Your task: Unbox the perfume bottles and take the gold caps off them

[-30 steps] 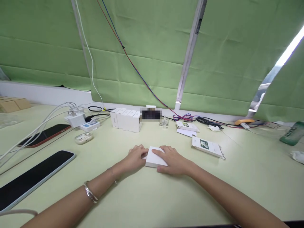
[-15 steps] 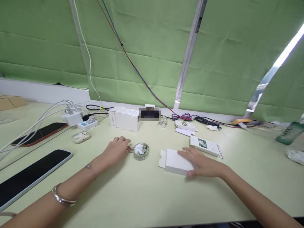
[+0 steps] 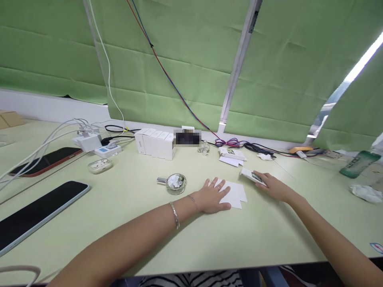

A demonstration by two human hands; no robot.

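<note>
My left hand (image 3: pixel 213 198) lies with fingers spread over a flattened white carton (image 3: pixel 237 194) on the table. My right hand (image 3: pixel 273 188) grips a slim white box (image 3: pixel 249 175) with a dark printed picture, its near end hidden by the fingers. Left of the flattened carton, a round glass perfume bottle (image 3: pixel 176 183) with a silver cap (image 3: pixel 162 181) rests on its side, touched by neither hand.
A row of white boxes (image 3: pixel 154 144) stands at the back. Another small glass bottle (image 3: pixel 204 148) and a white box (image 3: pixel 231 154) are near the cables (image 3: pixel 259 149). Phones (image 3: pixel 44 213) lie left; a green bottle (image 3: pixel 359 164) is at right.
My left hand has left the perfume bottle and moved right onto the white carton, which now lies flat. My right hand has shifted from that carton to the printed box behind it.
</note>
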